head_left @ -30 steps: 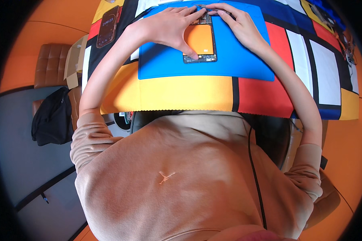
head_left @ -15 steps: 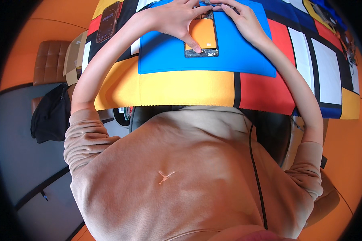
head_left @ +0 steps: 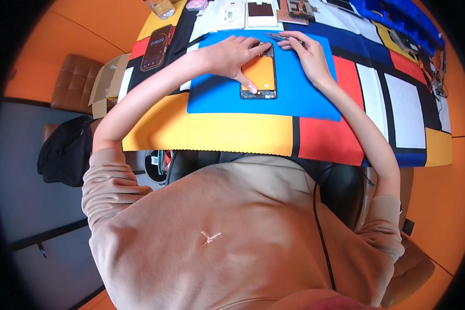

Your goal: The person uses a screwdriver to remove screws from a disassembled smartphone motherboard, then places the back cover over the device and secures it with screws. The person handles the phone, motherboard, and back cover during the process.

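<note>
An opened smartphone (head_left: pixel 266 75) lies on a blue work mat (head_left: pixel 217 101), its orange battery and dark circuit parts exposed. My left hand (head_left: pixel 231 58) spans it from the left and holds it down, thumb on the lower end and index finger near the upper end. Part of the phone's upper left side is hidden under that hand. Just off the phone's upper right, my right hand (head_left: pixel 309 51) is closed on a pair of slim metal tweezers (head_left: pixel 278 36). Their tips point left, above the mat and apart from the phone.
A second phone (head_left: pixel 156 47) with a lit screen lies left of the mat, near a dark thin tool (head_left: pixel 188 45). Beyond the mat are a white panel (head_left: pixel 262 14) and a metal-framed part (head_left: pixel 298 9). Blue bins (head_left: pixel 398 20) stand at the far right, with loose cables (head_left: pixel 439 77) nearby.
The view has tilted so more of the table's far side shows. My right hand has drawn back from the phone's upper end to the right, with the tweezers. My left hand stays on the phone.
</note>
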Demonstrator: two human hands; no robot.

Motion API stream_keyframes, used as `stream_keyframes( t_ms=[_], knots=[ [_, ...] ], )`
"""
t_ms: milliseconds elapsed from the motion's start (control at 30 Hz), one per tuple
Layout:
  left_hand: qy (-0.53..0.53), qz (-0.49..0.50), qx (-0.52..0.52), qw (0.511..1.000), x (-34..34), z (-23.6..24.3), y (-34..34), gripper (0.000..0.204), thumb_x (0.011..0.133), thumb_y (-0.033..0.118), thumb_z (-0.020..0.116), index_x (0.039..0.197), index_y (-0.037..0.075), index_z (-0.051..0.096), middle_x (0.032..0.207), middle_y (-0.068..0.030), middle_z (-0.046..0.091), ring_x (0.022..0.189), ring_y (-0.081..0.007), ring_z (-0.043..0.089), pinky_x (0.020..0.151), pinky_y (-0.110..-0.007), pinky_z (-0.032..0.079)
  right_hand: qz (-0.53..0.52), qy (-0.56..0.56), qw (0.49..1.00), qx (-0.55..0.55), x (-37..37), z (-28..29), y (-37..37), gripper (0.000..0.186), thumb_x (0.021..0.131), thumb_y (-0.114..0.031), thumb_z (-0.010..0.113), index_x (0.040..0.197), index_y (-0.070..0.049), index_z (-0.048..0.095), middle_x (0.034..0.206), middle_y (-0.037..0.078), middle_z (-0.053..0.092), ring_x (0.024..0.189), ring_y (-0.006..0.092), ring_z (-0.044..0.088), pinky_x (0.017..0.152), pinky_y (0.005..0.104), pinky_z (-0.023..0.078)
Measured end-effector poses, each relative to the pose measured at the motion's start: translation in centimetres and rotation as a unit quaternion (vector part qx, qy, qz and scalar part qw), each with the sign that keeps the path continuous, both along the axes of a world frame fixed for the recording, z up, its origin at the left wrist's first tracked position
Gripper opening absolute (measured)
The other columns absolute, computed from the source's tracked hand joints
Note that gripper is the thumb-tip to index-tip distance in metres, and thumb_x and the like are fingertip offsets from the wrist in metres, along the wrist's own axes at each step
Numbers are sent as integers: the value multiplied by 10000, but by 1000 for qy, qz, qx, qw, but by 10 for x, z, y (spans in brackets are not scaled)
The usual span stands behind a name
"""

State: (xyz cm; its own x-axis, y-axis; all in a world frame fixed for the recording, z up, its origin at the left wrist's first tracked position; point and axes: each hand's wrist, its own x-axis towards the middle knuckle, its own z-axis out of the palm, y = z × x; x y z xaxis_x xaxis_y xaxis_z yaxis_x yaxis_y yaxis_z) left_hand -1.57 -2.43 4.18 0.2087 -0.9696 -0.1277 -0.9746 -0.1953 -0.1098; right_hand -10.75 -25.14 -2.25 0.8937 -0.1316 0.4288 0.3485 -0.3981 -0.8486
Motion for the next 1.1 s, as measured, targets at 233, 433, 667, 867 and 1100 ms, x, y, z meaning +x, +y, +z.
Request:
stream_keyframes(
  t_ms=[233,433,667,867,1100],
  knots=[
    [-14,19,-167,986,76,12,-21,577,980,542,586,1246,36,668,1184,-189,675,1126,-334,644,985,-420,505,-100,-41,990,93,-10,11,0,261,1028,-173,518,1127,-8,695,940,122,756,804,116,686,725,250,528],
    [9,-22,-129,991,103,-13,-74,238,941,284,698,983,50,682,960,-126,698,954,-330,674,863,-419,529,-114,-51,984,127,-9,14,0,236,1012,-150,534,1103,0,692,899,127,751,715,121,675,658,243,523],
    [-54,-37,-197,978,85,-2,-57,178,953,217,663,973,45,618,886,-139,674,841,-339,678,783,-429,529,-116,-64,982,134,-9,16,-3,238,1009,-141,531,1088,13,694,889,129,751,711,117,671,630,238,506],
    [134,109,-378,910,41,31,-7,189,994,219,636,1012,32,612,862,-95,695,794,-192,736,659,-327,559,-128,-76,980,131,-8,14,-6,234,1006,-131,533,1090,14,695,887,129,754,687,105,658,622,230,498],
    [569,286,-564,526,-74,-9,38,309,1011,264,641,1111,-29,632,1039,-120,739,943,-183,742,796,-276,571,-116,-101,980,124,-7,9,-8,241,1011,-132,528,1098,16,697,898,136,760,674,105,670,608,223,502]
  ],
)
